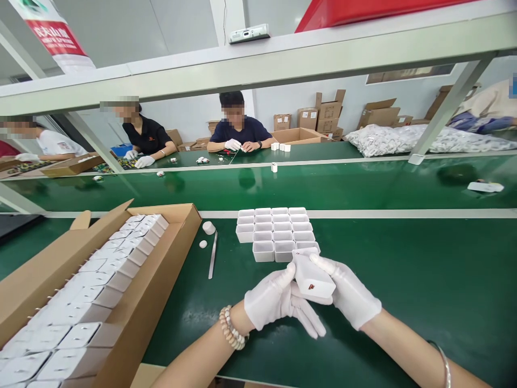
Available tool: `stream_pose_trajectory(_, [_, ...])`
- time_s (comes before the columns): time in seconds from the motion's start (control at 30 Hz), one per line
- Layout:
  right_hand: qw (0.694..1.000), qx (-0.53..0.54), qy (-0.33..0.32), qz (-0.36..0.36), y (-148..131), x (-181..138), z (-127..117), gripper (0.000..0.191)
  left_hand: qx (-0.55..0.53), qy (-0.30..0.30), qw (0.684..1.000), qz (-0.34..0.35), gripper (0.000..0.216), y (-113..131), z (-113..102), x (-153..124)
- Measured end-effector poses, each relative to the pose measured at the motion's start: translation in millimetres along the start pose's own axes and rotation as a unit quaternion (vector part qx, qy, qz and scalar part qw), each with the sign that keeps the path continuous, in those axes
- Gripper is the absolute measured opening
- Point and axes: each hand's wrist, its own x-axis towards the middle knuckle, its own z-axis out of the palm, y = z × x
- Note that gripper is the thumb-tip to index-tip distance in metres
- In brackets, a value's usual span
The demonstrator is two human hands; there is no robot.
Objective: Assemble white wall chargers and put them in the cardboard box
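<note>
Between my two gloved hands is a white plastic box [313, 276], tilted, with a small reddish-brown mark on the end facing me. My left hand [274, 299] grips its left side with the thumb, the other fingers reaching beneath it. On the right side, my right hand [347, 288] has its thumb on the upper edge; its other fingers are mostly hidden. Just beyond them, rows of open white boxes [263, 251] stand side by side on the green table [404, 258]. The held box overlaps the nearest right one in view.
A long cardboard carton [177, 242] filled with white units lies at left. Tweezers [212, 256], a roll of white tape [209, 227] and a small white disc [203, 244] lie beside it. Beyond the green conveyor belt [343, 183], several co-workers sit. A metal beam [258, 67] crosses above.
</note>
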Motion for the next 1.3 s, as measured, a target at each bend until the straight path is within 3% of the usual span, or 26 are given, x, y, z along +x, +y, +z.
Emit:
stream_pose_trajectory(0.17, [1.000,-0.018,0.008,-0.016,-1,0,2,0.041,0.016,0.018,1.000,-0.010,0.068,0,0,0])
stream_pose_trajectory(0.27, [0.995,-0.056,0.025,-0.080,0,-1,4,0.034,0.130,0.106,0.985,0.027,0.070,-2,1,1])
stream_pose_trajectory(0.37, [0.971,-0.146,0.029,-0.185,3,-3,3,0.030,0.315,0.231,0.911,0.135,0.075,-6,2,0])
stream_pose_trajectory(0.43, [0.952,-0.203,0.018,-0.228,6,-4,1,0.038,0.377,0.260,0.868,0.191,0.077,-8,2,-1])
stream_pose_trajectory(0.57, [0.915,-0.296,0.030,-0.274,10,-7,-3,0.044,0.402,0.273,0.848,0.211,0.054,-8,5,-5])
stream_pose_trajectory(0.7, [0.883,-0.355,0.032,-0.306,10,-8,-3,0.038,0.422,0.266,0.843,0.202,0.042,-4,3,-7])
stream_pose_trajectory(0.87, [0.893,-0.347,0.016,-0.286,6,-5,-2,0.046,0.471,0.254,0.820,0.204,0.038,0,1,-8])
stream_pose_trajectory(1.0, [0.912,-0.310,-0.010,-0.270,-1,-1,-1,0.023,0.523,0.256,0.781,0.226,0.037,-4,1,-8])
stream_pose_trajectory(1.1, [0.945,-0.235,-0.033,-0.226,-5,0,-1,0.020,0.530,0.271,0.759,0.264,0.033,-7,-1,-8])
stream_pose_trajectory(1.2, [0.952,-0.209,-0.063,-0.213,-8,0,-3,0.021,0.576,0.221,0.735,0.281,0.025,-4,-2,-8])
stream_pose_trajectory(1.3, [0.936,-0.243,-0.093,-0.235,-11,2,-6,0.019,0.646,0.163,0.690,0.284,0.029,1,-3,-5])
